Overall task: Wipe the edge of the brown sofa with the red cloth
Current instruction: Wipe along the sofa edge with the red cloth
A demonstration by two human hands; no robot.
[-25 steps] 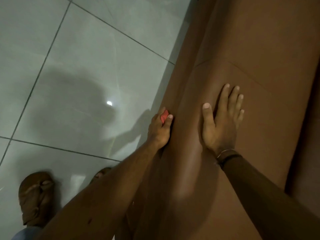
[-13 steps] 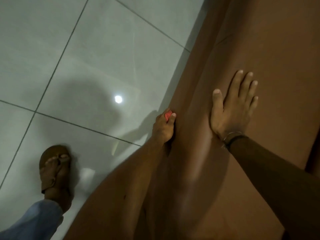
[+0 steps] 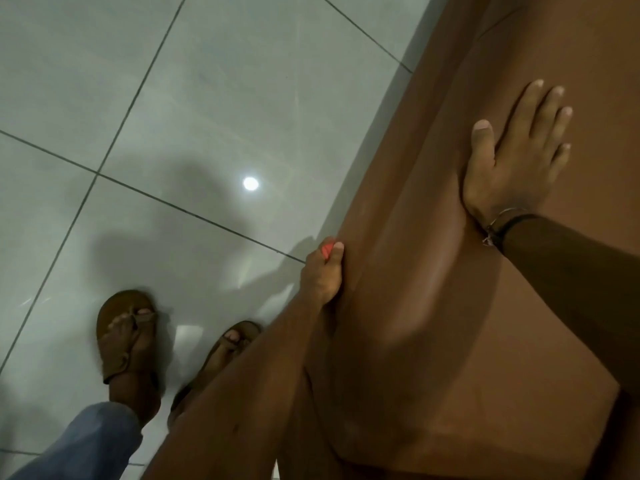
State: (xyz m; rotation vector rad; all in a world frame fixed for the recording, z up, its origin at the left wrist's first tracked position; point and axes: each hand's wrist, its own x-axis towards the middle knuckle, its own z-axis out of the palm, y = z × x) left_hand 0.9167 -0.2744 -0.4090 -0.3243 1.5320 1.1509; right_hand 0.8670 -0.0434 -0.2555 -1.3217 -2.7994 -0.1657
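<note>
The brown sofa (image 3: 450, 341) fills the right half of the view, its rounded edge running diagonally from the top right down to the bottom centre. My left hand (image 3: 322, 275) is closed around the red cloth (image 3: 326, 250) and presses it against the sofa's outer edge on the floor side. Only a small bit of the cloth shows between thumb and fingers. My right hand (image 3: 512, 157) lies flat on the sofa's top surface, fingers spread, with a thin band at the wrist.
Glossy grey floor tiles (image 3: 173, 133) with dark grout lines cover the left side, reflecting a ceiling light (image 3: 250, 183). My two feet in brown sandals (image 3: 126, 334) stand on the floor close to the sofa's edge, with a blue trouser leg (image 3: 86, 445) at the lower left.
My left hand with the cloth has kept to the sofa's edge. The view has shifted, bringing both feet into sight. My right hand now rests farther along the top surface.
</note>
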